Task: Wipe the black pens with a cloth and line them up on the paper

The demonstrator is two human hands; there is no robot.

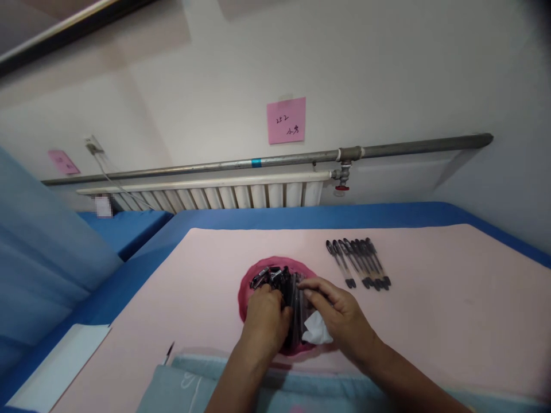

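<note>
A round pink basket (243, 298) with a wavy rim holds a pile of black pens (296, 312), some lying lengthwise and others with their clips showing at the far left. My left hand (266, 318) reaches into the basket with its fingers curled down among the pens; its fingertips are partly hidden. At the basket's right side, my right hand (344, 315) has thumb and forefinger together by the pen ends. A crumpled white tissue (317, 330) is held under its palm. Whether a pen is also pinched there I cannot make out.
A slanted row of capped pens (359, 264) lies on the pink sheet (439, 321), right of the basket. Light blue cloth (181, 381) lies along the near edge, beside a single pen (169, 351). White paper (55, 367) is at left; a radiator (241, 194) runs behind.
</note>
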